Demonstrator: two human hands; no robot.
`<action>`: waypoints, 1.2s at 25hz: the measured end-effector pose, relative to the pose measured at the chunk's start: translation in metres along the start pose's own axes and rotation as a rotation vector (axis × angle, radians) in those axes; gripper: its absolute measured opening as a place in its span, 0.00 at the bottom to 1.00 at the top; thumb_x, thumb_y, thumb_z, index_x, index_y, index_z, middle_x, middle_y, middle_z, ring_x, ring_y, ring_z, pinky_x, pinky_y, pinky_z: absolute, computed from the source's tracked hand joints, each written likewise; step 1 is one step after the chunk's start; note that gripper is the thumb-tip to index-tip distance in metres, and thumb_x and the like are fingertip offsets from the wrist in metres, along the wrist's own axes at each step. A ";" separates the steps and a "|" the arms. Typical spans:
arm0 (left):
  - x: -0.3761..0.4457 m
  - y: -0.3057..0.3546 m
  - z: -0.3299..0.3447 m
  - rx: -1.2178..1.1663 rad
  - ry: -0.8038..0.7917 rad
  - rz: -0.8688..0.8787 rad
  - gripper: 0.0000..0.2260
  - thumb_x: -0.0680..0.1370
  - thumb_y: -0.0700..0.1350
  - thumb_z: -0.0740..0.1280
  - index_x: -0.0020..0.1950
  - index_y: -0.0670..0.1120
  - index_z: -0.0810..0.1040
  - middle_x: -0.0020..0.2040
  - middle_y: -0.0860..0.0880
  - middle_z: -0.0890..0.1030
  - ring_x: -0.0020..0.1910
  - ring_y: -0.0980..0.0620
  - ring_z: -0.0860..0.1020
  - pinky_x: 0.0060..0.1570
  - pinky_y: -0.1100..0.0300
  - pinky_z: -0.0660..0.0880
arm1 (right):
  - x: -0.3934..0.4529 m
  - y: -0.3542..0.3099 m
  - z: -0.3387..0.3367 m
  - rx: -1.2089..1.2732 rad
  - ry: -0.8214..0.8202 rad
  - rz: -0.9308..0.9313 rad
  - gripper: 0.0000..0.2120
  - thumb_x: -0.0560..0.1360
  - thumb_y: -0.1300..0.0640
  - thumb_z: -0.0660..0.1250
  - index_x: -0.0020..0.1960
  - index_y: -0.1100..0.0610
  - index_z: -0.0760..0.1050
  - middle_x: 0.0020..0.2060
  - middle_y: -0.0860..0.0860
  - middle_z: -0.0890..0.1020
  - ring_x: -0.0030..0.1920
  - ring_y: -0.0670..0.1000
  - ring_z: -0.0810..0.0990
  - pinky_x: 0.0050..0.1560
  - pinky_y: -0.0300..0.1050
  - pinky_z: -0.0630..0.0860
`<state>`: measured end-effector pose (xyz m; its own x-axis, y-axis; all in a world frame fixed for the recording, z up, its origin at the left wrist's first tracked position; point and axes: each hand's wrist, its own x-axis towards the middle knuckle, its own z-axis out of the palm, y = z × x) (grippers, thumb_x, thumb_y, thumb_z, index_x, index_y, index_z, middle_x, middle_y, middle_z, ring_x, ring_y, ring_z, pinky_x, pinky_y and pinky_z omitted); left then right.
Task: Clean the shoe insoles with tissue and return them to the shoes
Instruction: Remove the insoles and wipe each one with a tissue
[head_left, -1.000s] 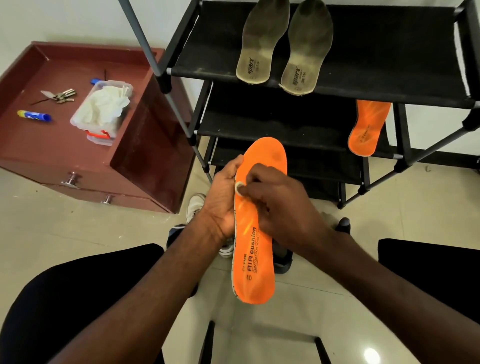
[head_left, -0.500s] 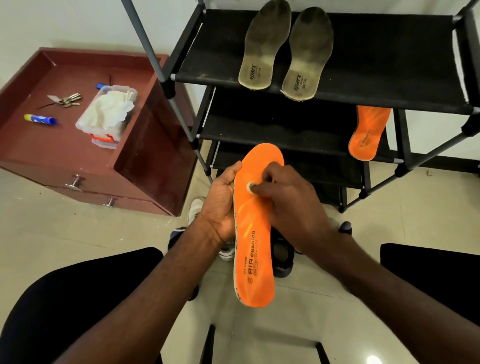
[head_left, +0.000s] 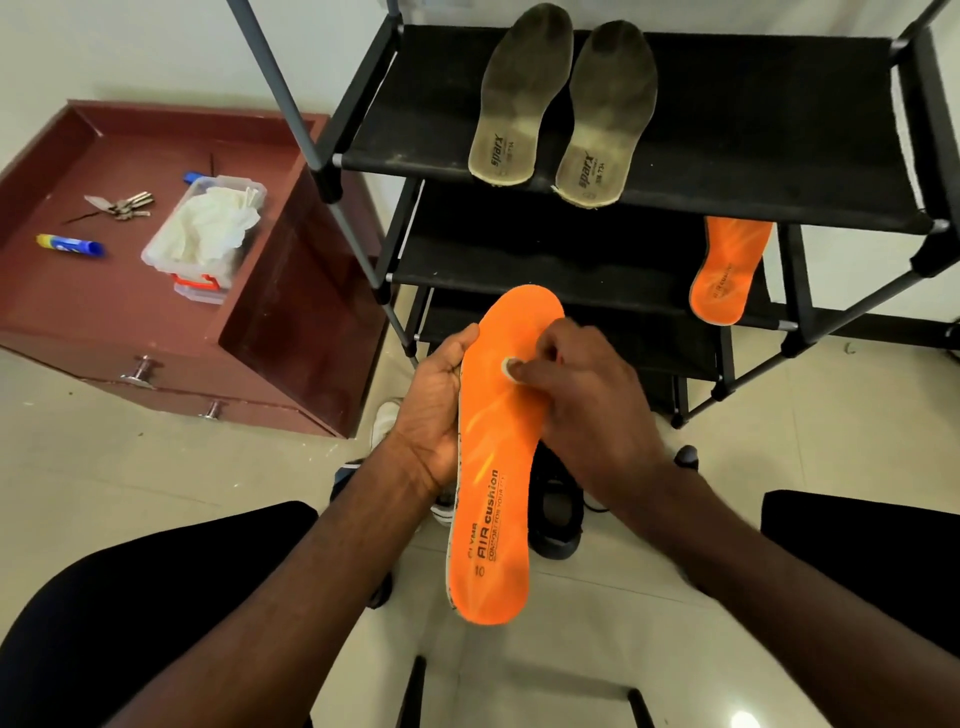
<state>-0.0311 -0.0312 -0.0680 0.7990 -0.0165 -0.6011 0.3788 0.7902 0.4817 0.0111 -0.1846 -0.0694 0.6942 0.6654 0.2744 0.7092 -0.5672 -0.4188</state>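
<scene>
My left hand (head_left: 434, 410) grips an orange insole (head_left: 493, 493) by its left edge, printed side up, toe end pointing away. My right hand (head_left: 587, 405) pinches a small wad of white tissue (head_left: 511, 370) against the insole's forefoot. A second orange insole (head_left: 727, 270) lies on the middle shelf at the right. Two dirty grey insoles (head_left: 519, 98) (head_left: 608, 114) lie side by side on the top shelf. Dark shoes (head_left: 556, 514) sit on the floor under my hands, mostly hidden.
A black shoe rack (head_left: 753, 130) stands straight ahead. At the left, a red-brown drawer unit (head_left: 130, 312) carries a clear box of tissues (head_left: 208, 234), keys (head_left: 122, 203) and a blue tube (head_left: 70, 245). My knees frame the bottom corners.
My right hand and the tissue have moved up the insole from its middle toward the forefoot. The left hand's hold is unchanged.
</scene>
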 end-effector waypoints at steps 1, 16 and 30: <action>0.001 -0.001 0.002 0.020 0.002 0.004 0.21 0.86 0.55 0.58 0.64 0.41 0.81 0.47 0.42 0.87 0.43 0.45 0.86 0.52 0.47 0.83 | 0.008 0.011 -0.003 -0.034 0.039 0.056 0.21 0.70 0.68 0.77 0.62 0.60 0.83 0.51 0.57 0.77 0.51 0.58 0.76 0.46 0.54 0.79; 0.014 0.003 -0.011 0.013 -0.034 -0.026 0.29 0.84 0.60 0.60 0.74 0.39 0.75 0.71 0.36 0.78 0.67 0.40 0.79 0.72 0.44 0.72 | -0.007 -0.012 0.003 0.121 -0.074 -0.070 0.18 0.73 0.62 0.77 0.62 0.57 0.84 0.53 0.53 0.80 0.51 0.55 0.79 0.46 0.52 0.80; 0.012 -0.003 -0.004 0.051 -0.052 0.018 0.27 0.83 0.61 0.62 0.74 0.43 0.76 0.70 0.38 0.78 0.70 0.38 0.77 0.73 0.40 0.71 | 0.004 0.009 0.002 0.131 0.062 0.102 0.14 0.76 0.64 0.73 0.61 0.60 0.84 0.49 0.52 0.80 0.48 0.52 0.79 0.48 0.49 0.79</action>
<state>-0.0245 -0.0312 -0.0791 0.8285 -0.0355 -0.5588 0.3866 0.7582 0.5251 0.0200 -0.1867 -0.0739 0.7711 0.5739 0.2757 0.6151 -0.5598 -0.5552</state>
